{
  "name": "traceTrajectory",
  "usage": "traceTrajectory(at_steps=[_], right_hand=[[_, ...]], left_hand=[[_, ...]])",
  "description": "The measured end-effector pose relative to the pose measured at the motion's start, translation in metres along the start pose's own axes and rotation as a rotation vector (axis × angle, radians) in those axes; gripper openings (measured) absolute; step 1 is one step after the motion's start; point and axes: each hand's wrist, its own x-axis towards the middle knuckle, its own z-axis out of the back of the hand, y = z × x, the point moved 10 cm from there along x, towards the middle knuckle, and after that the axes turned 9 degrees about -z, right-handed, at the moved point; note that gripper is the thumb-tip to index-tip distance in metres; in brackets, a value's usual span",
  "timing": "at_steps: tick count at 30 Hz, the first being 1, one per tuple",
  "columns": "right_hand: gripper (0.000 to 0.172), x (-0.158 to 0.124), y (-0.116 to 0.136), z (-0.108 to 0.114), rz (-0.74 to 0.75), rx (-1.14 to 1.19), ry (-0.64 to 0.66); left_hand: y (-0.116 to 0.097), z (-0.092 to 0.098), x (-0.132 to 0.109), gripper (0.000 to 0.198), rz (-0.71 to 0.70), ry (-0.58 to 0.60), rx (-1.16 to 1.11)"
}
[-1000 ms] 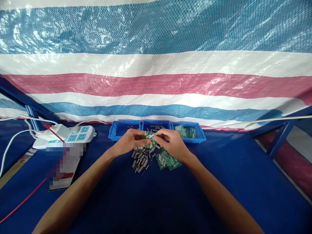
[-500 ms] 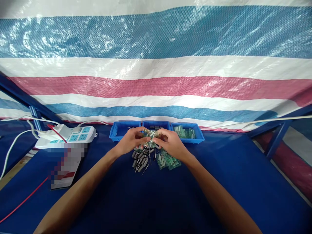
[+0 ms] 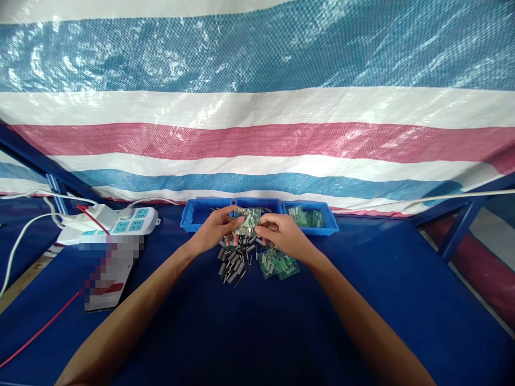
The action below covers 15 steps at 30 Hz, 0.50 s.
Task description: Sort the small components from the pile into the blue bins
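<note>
Between both hands is a small clear plastic bag (image 3: 248, 222) with light-coloured parts inside. My left hand (image 3: 215, 230) pinches its left side between thumb and fingers. On its right edge, my right hand (image 3: 284, 233) grips with thumb and forefinger. Below the hands lies a loose pile of grey cylinders and screws (image 3: 232, 262) on the blue table. Several filled green-tinted bags (image 3: 278, 264) rest just right of that pile, below my right hand.
Three blue bins stand in a row behind the hands: a left bin (image 3: 193, 215), a middle bin (image 3: 277, 206) and a right bin (image 3: 330, 221) holding more filled bags (image 3: 306, 216). At left are a white power strip (image 3: 151, 219), a phone (image 3: 107, 297) and a red cable (image 3: 48, 325).
The bag, bunched up between the fingers before, is now spread flatter and more of it shows. My hands have drawn slightly apart around it.
</note>
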Motion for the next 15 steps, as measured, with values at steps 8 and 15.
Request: traceTrajectory(at_steps=[8, 15], right_hand=[[0.021, -0.001, 0.000, 0.008, 0.002, 0.074, -0.069], [0.020, -0.001, 0.002, 0.016, 0.019, 0.030, -0.125]], left_hand=[[-0.001, 0.004, -0.002, 0.034, 0.030, 0.002, 0.001], [0.001, 0.010, -0.002, 0.027, 0.047, 0.012, 0.061]])
